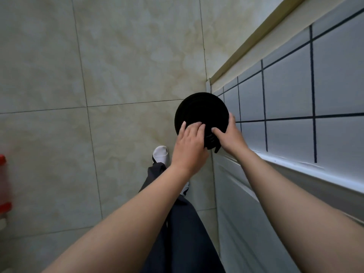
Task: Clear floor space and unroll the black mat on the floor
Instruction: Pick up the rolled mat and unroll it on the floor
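1 rolled black mat (201, 109), upright; left hand (190, 146) & right hand (229, 137) both gripping it.

Open tiled floor (118, 75) leftward; white tiled wall (295, 95) close right

We see a pale marbled tile floor (118, 66), thin dark grout lines, our white slipper (161, 154) on it, a blurred red object (4, 186) at its left edge

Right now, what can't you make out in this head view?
- Rolled black mat: its length below the end; left hand and right hand cover the near rim.
- Red object: blurred, cut by the left edge.
- Rear foot: hidden by the dark trouser leg.
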A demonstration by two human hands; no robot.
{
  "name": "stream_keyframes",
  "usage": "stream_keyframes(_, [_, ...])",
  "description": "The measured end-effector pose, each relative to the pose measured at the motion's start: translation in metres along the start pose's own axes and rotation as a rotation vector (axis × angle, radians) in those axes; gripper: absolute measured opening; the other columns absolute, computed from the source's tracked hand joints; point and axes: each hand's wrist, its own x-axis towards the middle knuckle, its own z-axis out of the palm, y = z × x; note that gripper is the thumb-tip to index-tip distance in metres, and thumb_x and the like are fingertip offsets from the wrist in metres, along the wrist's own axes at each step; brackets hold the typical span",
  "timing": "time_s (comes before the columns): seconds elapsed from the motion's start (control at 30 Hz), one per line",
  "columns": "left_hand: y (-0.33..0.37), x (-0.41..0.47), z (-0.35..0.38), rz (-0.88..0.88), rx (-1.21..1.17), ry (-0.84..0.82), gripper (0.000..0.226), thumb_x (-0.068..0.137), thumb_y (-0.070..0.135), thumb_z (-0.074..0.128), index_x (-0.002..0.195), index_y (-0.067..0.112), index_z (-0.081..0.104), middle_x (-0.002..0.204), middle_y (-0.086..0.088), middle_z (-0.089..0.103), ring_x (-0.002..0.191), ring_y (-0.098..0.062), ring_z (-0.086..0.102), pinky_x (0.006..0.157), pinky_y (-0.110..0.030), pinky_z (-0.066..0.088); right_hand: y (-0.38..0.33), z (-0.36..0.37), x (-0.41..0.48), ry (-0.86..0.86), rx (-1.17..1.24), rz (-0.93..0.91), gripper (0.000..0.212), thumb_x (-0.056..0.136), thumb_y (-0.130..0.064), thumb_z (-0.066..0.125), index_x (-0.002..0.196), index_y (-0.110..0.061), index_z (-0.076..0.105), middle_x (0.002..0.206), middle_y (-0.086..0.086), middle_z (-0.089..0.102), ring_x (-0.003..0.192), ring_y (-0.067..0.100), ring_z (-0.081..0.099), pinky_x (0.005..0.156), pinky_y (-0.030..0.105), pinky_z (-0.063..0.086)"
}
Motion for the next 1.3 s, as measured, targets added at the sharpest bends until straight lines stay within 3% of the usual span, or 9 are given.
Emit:
stream_keyframes(0.13, [-0.016,-0.016,0.011,-0.083,0.181,-0.133,0.062,0.082,0.041,0.063,0.135,0.012,0.046,0.131,-0.004,0.053,0.135,-0.024,0.036,0.117,-0.046,-0.015,-0.007,0.03,-0.013,-0.012,0.012,-0.09,0.075,0.088,-0.034,0.061,0.149,-0.023,0.019,0.138,0.012,0.051,0.121,0.03,0.053,0.083,0.029,0.044])
stream_keyframes(0.23, [-0.027,-0.024,0.024,-0.235,0.196,-0.112,0.073,0.078,0.05,0.067,0.133,0.01,0.041,0.126,-0.005,0.054,0.128,-0.024,0.043,0.119,-0.049,-0.008,-0.008,0.054,-0.022,-0.102,0.046,-0.158,0.082,0.082,-0.047,0.063,0.15,-0.024,0.023,0.147,0.007,0.045,0.132,0.025,0.045,0.105,0.043,0.043])
stream_keyframes(0.3, [-0.037,-0.034,0.034,-0.421,0.14,-0.044,0.074,0.076,0.056,0.066,0.127,0.008,0.042,0.125,-0.007,0.055,0.126,-0.025,0.045,0.119,-0.049,0.001,-0.006,0.074,-0.028,-0.244,0.12,-0.183,0.084,0.078,-0.05,0.06,0.15,-0.026,0.024,0.15,0.005,0.039,0.135,0.021,0.041,0.108,0.049,0.039])
stream_keyframes(0.43, [-0.071,-0.059,0.055,-0.636,0.006,0.123,0.054,0.087,0.044,0.062,0.122,0.007,0.044,0.121,-0.008,0.059,0.122,-0.026,0.051,0.119,-0.046,0.009,0.001,0.114,-0.04,-0.413,0.198,-0.257,0.072,0.085,-0.01,0.054,0.15,-0.017,0.026,0.145,0.003,0.04,0.126,0.013,0.043,0.108,0.037,0.039])
stream_keyframes(0.5, [-0.092,-0.075,0.063,-0.687,-0.054,0.178,0.048,0.089,0.037,0.06,0.123,0.007,0.044,0.122,-0.009,0.06,0.122,-0.026,0.051,0.119,-0.043,0.01,0.006,0.132,-0.043,-0.433,0.101,-0.348,0.069,0.088,0.001,0.051,0.15,-0.014,0.026,0.149,0.005,0.038,0.132,0.014,0.04,0.106,0.03,0.038])
stream_keyframes(0.7, [-0.154,-0.146,0.08,-0.794,-0.233,0.317,0.051,0.09,0.03,0.061,0.13,0.005,0.043,0.132,-0.01,0.055,0.129,-0.026,0.046,0.119,-0.042,0.009,0.027,0.192,-0.044,-0.446,-0.357,-0.602,0.08,0.087,-0.017,0.065,0.152,-0.022,0.02,0.16,0.001,0.018,0.146,0.016,0.018,0.116,0.032,0.025])
stream_keyframes(0.93, [-0.236,-0.244,0.083,-1.003,-0.321,0.355,0.058,0.088,0.008,0.062,0.136,-0.003,0.032,0.14,-0.023,0.044,0.132,-0.037,0.038,0.111,-0.042,0.031,0.037,0.279,-0.056,-0.401,-0.893,-0.768,0.11,0.078,-0.019,0.075,0.153,-0.024,-0.005,0.162,0.006,-0.005,0.147,0.028,0.014,0.113,0.044,0.034])
stream_keyframes(1.2, [-0.35,-0.37,0.137,-1.201,-0.447,0.491,0.06,0.089,0.002,0.058,0.14,-0.002,0.026,0.146,-0.021,0.036,0.135,-0.035,0.036,0.108,-0.041,0.036,0.039,0.427,-0.081,-0.559,-0.964,-0.937,0.108,0.078,-0.011,0.074,0.154,-0.027,-0.001,0.162,0.006,-0.001,0.148,0.028,0.007,0.11,0.043,0.036])
stream_keyframes(1.3, [-0.386,-0.411,0.168,-1.29,-0.488,0.517,0.055,0.089,0.004,0.06,0.136,-0.003,0.03,0.142,-0.022,0.039,0.131,-0.037,0.04,0.105,-0.042,0.037,0.056,0.477,-0.08,-0.488,-1.051,-1.054,0.108,0.077,-0.018,0.075,0.154,-0.026,-0.002,0.162,0.007,-0.003,0.149,0.028,-0.001,0.118,0.047,0.022])
